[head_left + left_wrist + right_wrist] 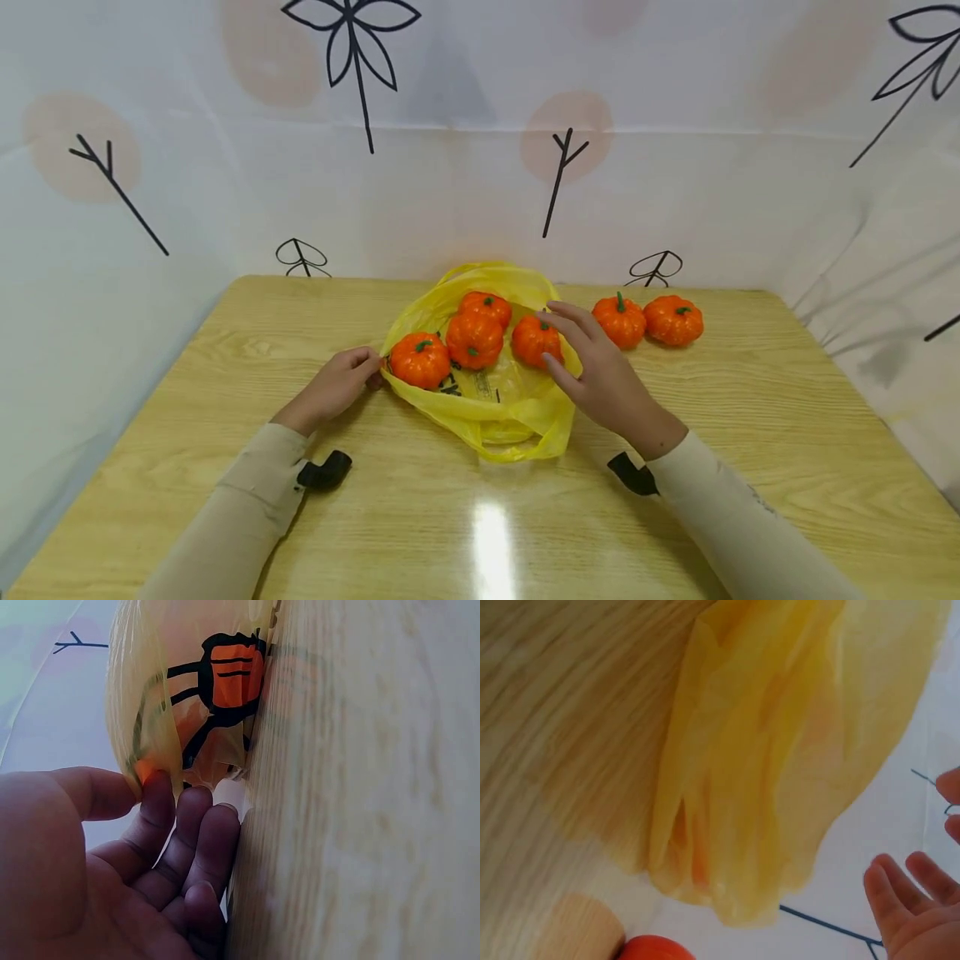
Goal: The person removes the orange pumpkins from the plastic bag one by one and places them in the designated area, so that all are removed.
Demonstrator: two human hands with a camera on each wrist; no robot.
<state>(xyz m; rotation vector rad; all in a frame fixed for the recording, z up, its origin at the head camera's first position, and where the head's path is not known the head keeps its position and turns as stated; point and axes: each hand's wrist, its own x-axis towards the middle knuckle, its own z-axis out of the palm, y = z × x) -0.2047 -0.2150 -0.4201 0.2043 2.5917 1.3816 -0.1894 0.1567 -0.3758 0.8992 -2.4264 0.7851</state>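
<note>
A yellow plastic bag (465, 408) lies mouth-up on the table, its handles slack toward the near side. Several small orange pumpkins (475, 340) with green stems sit inside it. My left hand (341, 387) pinches the bag's left rim between thumb and index finger, beside the leftmost pumpkin (420, 360). In the left wrist view, the thin printed plastic (150, 705) runs up from those fingertips. Over the bag's right rim hovers my right hand (596, 371), its fingers spread and holding nothing. Its fingertips overlap the rightmost pumpkin in the bag (531, 340) in the head view.
Two more pumpkins, one upright (619, 321) and one beside it (674, 321), stand on the table right of the bag, beyond my right hand. The wooden table (750, 417) ends at a white patterned cloth (465, 192) at the back.
</note>
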